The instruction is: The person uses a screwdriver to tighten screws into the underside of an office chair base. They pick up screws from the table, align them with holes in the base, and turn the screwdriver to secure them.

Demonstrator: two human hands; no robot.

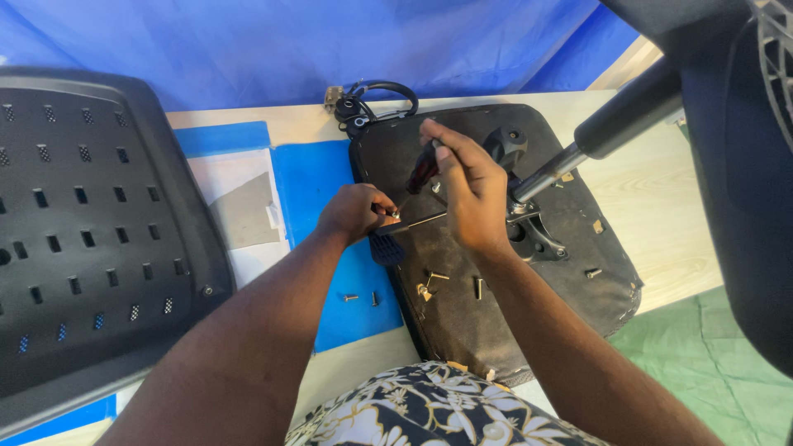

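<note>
You are looking down at an upturned black chair seat (496, 297) lying on a pale work table (652, 223) against a blue backdrop. Your right hand (471, 194) is closed around the dark red and black handle of a screwdriver (421, 171), whose shaft slants down and to the left. Your left hand (357, 213) meets its tip, thumb and fingers pinched on a small silver screw (396, 214) at the seat's left edge, just above a small black ribbed piece (386, 248). Near your right wrist the chair's metal mechanism (533, 231) is fixed to the seat, with a grey and black gas cylinder (595, 140) rising up and to the right. Loose screws (431, 279) lie on the seat below your hands, and two more rest on a blue sheet (318, 186) beside it. A black perforated backrest (91, 239) fills the left side
</note>
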